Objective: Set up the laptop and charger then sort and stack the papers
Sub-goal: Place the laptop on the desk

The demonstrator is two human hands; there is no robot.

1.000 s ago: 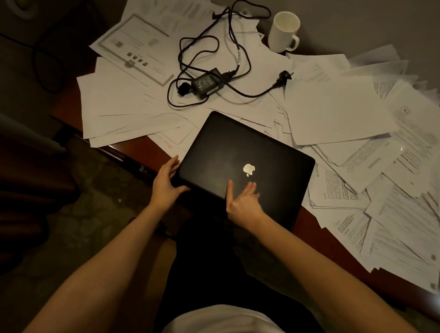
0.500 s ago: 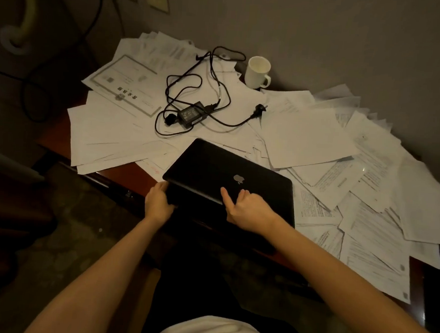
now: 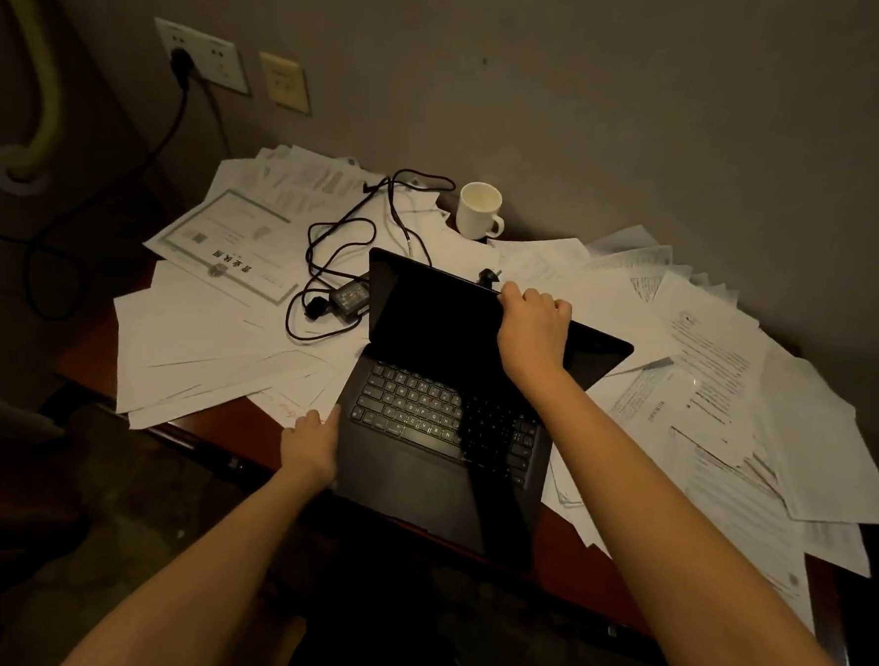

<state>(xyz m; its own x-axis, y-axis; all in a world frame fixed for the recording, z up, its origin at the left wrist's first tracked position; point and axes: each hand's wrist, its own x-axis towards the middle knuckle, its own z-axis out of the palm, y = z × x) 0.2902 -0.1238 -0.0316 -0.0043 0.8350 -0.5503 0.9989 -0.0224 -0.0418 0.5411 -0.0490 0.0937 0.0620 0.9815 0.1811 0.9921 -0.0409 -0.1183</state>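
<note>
Room: dim grey wall behind a reddish-brown wooden worktop (image 3: 226, 425), with a white wall socket plate (image 3: 202, 55) above and left of the laptop, one black plug already in it.
Laptop: thin black laptop (image 3: 421, 434) sits at the worktop's near edge, lid raised past upright, screen dark, keys faintly lit.
Right hand: the right hand (image 3: 533, 328) grips the lid's top edge, fingers (image 3: 547, 304) curled over it and thumb on the screen side.
Left hand: the left hand (image 3: 312, 441) rests against the laptop's left front corner, fingers straight and flat, gripping nothing.
Charger: black power brick with its tangled black cable (image 3: 349, 296) lies just left of the lid, on the papers; a pronged plug (image 3: 487, 275) peeks over the lid's top edge.
Papers: loose white printed sheets (image 3: 731, 402) fan out left, behind and right of the laptop, some under its base.
Mug: white ceramic mug (image 3: 478, 211) stands behind the laptop near the wall.
Step in hand: opening the lid, by my reading; the task is at its start, with the charger unconnected and the papers unsorted.
Doing it well: hold the base down with the left hand, ease the lid to a readable angle, and stop before it pushes into the cable behind.
Hidden: the laptop's charging port, the cable's run behind the lid, and the sheets under the base are out of sight; the print is too dim to read.
</note>
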